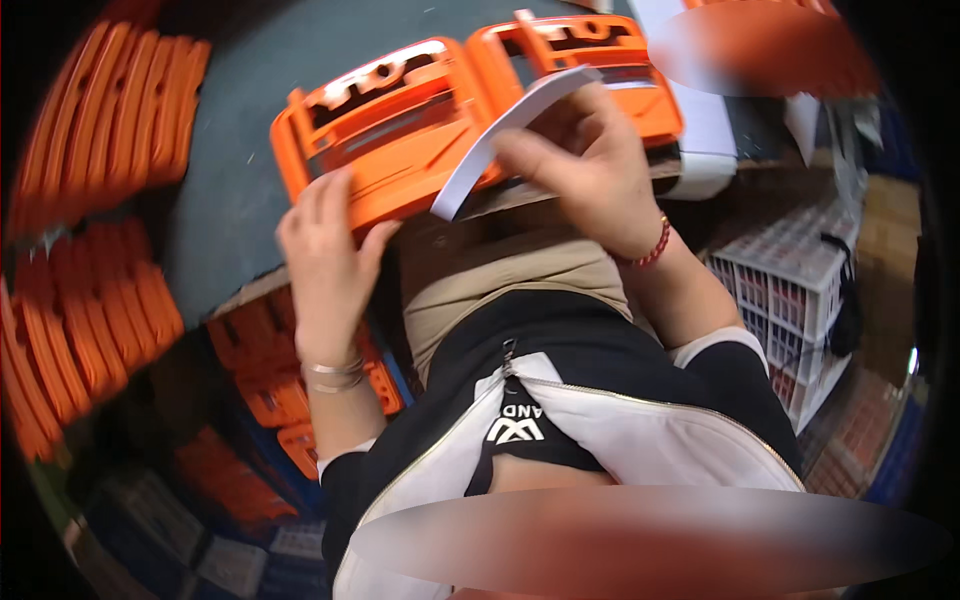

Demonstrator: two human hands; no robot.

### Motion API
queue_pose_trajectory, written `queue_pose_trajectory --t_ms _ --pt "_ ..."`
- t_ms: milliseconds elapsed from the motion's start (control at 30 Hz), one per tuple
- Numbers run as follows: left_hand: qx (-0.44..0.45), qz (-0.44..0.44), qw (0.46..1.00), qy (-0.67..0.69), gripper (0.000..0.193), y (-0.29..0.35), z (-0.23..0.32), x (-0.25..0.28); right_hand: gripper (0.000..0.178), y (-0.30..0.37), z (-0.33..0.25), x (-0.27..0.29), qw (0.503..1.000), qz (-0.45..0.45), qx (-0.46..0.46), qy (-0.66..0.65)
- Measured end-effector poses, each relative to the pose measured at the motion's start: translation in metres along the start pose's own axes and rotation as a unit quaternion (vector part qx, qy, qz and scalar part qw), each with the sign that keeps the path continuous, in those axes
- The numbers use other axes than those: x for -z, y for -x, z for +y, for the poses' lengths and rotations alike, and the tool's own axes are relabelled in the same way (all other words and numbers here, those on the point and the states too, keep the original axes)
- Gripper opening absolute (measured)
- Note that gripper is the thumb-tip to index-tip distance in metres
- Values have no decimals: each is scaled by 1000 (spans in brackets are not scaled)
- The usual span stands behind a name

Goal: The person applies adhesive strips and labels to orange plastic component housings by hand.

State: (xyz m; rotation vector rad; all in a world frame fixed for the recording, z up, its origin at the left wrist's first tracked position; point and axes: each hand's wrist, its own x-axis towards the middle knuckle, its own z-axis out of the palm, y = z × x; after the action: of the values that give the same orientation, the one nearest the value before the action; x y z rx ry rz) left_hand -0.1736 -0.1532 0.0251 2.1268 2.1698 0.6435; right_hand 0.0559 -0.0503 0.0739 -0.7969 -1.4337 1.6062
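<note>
Two orange plastic frames, open-shaped with slots, lie side by side at the near edge of the dark table: a left one point(420, 165) and a right one point(650, 108). My left hand point(328, 245) grips the near left corner of the left frame, its fingers on the frame and its thumb at the near edge. Between the thumb and fingers of my right hand point(600, 170) is a curved white strip point(470, 172), apparently paper or label. It slants over the place where the two frames meet. The right hand is slightly blurred, and some fingertips are hidden behind the strip.
Stacked orange frames point(115, 120) stand along the table's left side, with another stack point(85, 320) nearer. More orange parts point(265, 345) sit below the table edge. White sheets point(705, 130) lie at right, beside a white plastic crate point(790, 270). Blurred ovals cover two areas.
</note>
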Motion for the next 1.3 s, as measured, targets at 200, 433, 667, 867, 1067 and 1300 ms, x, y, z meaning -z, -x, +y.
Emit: queue_pose_trajectory --t_ms 200,433,667,867,1067,1300 --pt "-10 93 992 84 46 24 23 -22 27 -26 71 -31 986 60 68 137" --pt "-18 109 989 103 49 29 19 -30 28 -28 96 -60 970 87 112 198" --pt "-7 101 988 120 49 33 17 -32 28 -24 105 -61 956 85 142 244" --pt "-11 104 987 118 49 31 16 -33 27 -22 97 -57 977 50 98 184" --pt "-11 104 988 117 49 31 16 -32 25 -25 104 -59 964 79 131 219" --pt "13 113 986 121 52 32 19 -32 23 -25 99 -62 965 73 133 216"
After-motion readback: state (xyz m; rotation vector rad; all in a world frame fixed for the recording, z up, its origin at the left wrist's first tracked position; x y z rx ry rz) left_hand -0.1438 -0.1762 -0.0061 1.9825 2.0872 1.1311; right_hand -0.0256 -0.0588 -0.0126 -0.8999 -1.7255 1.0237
